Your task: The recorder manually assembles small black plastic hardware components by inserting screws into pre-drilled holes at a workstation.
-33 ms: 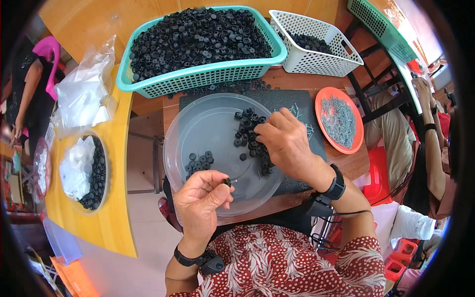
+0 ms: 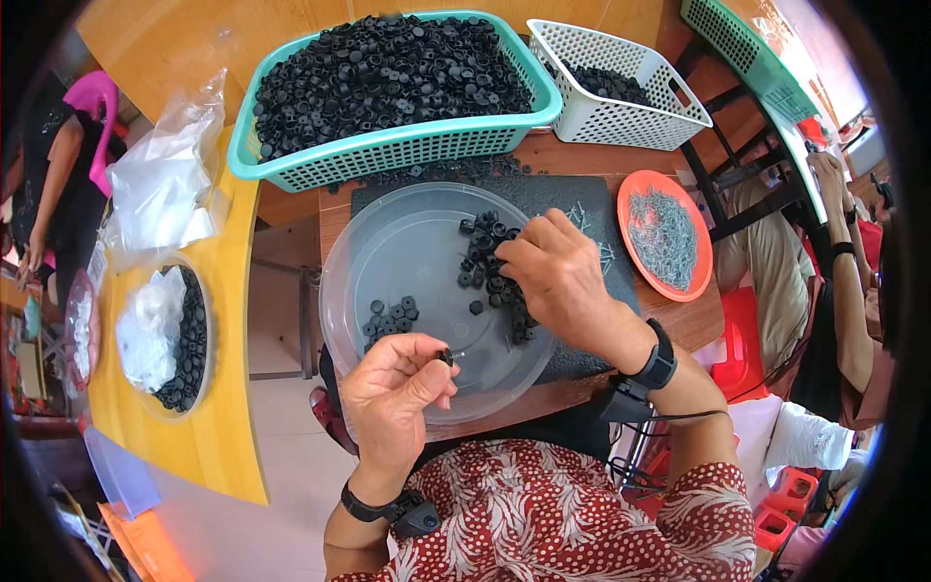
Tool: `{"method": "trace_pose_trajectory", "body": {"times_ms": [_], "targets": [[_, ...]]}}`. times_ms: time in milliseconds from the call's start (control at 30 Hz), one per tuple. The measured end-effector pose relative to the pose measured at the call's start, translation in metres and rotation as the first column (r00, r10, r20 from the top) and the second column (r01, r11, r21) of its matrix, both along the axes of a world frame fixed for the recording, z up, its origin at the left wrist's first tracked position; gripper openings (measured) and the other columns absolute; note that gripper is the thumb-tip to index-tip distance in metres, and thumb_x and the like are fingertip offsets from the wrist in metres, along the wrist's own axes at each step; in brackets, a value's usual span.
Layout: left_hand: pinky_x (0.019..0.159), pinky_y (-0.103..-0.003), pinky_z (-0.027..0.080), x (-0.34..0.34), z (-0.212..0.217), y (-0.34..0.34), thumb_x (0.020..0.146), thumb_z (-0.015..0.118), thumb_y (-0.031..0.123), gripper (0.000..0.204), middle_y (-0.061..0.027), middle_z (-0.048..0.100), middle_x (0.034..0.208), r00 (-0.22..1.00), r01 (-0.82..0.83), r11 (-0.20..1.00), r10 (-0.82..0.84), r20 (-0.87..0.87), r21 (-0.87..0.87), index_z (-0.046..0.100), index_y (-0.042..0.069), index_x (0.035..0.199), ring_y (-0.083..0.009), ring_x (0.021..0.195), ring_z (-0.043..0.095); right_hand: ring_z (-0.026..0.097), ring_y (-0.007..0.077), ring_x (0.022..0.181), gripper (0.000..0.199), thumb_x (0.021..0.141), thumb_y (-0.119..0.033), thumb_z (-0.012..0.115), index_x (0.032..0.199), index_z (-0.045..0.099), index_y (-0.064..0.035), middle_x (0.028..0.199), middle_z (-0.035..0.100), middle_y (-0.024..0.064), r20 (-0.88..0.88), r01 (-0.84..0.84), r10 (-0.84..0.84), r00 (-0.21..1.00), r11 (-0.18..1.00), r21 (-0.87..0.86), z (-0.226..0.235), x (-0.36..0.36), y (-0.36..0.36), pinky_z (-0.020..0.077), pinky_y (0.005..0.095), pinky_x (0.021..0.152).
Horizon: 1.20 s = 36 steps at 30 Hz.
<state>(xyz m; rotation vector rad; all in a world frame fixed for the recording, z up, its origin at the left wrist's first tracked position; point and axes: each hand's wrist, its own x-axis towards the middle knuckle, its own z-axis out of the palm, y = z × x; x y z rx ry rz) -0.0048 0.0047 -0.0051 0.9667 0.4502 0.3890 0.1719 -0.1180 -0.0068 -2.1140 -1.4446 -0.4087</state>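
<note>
My left hand (image 2: 396,383) is closed in a pinch at the near left side of a round clear plastic tub (image 2: 335,291). Between thumb and forefinger it grips a small black plastic cap (image 2: 445,356), from which a thin metal screw (image 2: 459,355) sticks out to the right. Over the tub's right side, my right hand (image 2: 558,267) has its fingers drawn together at a pile of black caps (image 2: 482,254); whatever is between its fingertips is hidden. A smaller group of black parts (image 2: 393,315) lies inside the tub at its left.
Behind the tub stand a teal basket (image 2: 417,136) heaped with black caps and a white basket (image 2: 630,131). An orange plate (image 2: 626,228) of screws sits at right, beside a dark mat (image 2: 582,199). At left, a yellow table (image 2: 228,388) bears a tub of caps and plastic bags.
My right hand has shifted very slightly up and left at the pile. My left hand and the cap in it stay where they were.
</note>
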Motion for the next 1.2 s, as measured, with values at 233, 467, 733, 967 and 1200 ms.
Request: {"method": "trace_pose_trajectory", "body": {"times_ms": [233,467,733,967,1200], "targets": [[0.048,-0.025,0.045,0.002,0.0,0.001,0.077,0.07,0.01,0.025,-0.0144,0.061,0.075,1.0,-0.003,1.0,0.003,0.009,-0.028,0.057,-0.006,0.091,-0.0173,0.055,0.056,0.046,0.0267,0.071,0.013,0.057,0.003,0.059,0.068,0.057,-0.0035,0.072,0.048,0.0084,-0.003,-0.092,0.092,0.996,0.992,-0.09,0.003,-0.002,0.015,0.0392,0.0362,0.063],[0.047,-0.026,0.045,0.001,-0.004,0.002,0.078,0.07,0.011,0.025,-0.0148,0.061,0.075,1.0,-0.011,0.999,0.012,0.018,-0.043,0.057,-0.006,0.092,-0.0183,0.055,0.056,0.046,0.0271,0.072,0.012,0.057,0.002,0.059,0.066,0.055,-0.0046,0.073,0.048,0.0087,0.012,-0.048,0.049,0.999,0.995,-0.087,0.001,0.009,0.009,0.0397,0.0365,0.063],[0.047,-0.026,0.044,0.001,-0.004,0.001,0.078,0.069,0.008,0.023,-0.0151,0.061,0.076,1.0,0.004,0.999,-0.002,0.026,-0.043,0.057,-0.006,0.092,-0.0184,0.054,0.055,0.047,0.0249,0.073,0.01,0.057,-0.004,0.064,0.063,0.057,-0.0043,0.072,0.049,0.01,0.046,-0.114,0.127,0.991,0.971,-0.209,0.001,0.0,0.014,0.0389,0.0344,0.064],[0.053,-0.022,0.046,0.001,-0.002,0.004,0.082,0.064,0.003,0.018,-0.0132,0.063,0.079,0.999,0.039,0.997,-0.037,0.032,-0.067,0.057,-0.006,0.095,-0.0134,0.061,0.057,0.047,0.0243,0.074,0.008,0.057,-0.005,0.063,0.063,0.059,-0.0013,0.073,0.051,0.0122,0.07,-0.158,0.187,0.98,0.938,-0.308,-0.003,-0.006,0.02,0.0387,0.0336,0.065],[0.053,-0.022,0.046,0.001,-0.004,0.003,0.082,0.064,0.003,0.019,-0.0131,0.063,0.08,0.999,0.037,0.997,-0.035,0.031,-0.068,0.057,-0.006,0.096,-0.0131,0.061,0.057,0.047,0.0244,0.074,0.016,0.062,-0.01,0.068,0.068,0.058,0.0002,0.073,0.051,0.0121,-0.005,-0.144,0.146,0.989,0.964,-0.223,-0.002,-0.011,0.021,0.0391,0.0343,0.066]]}}
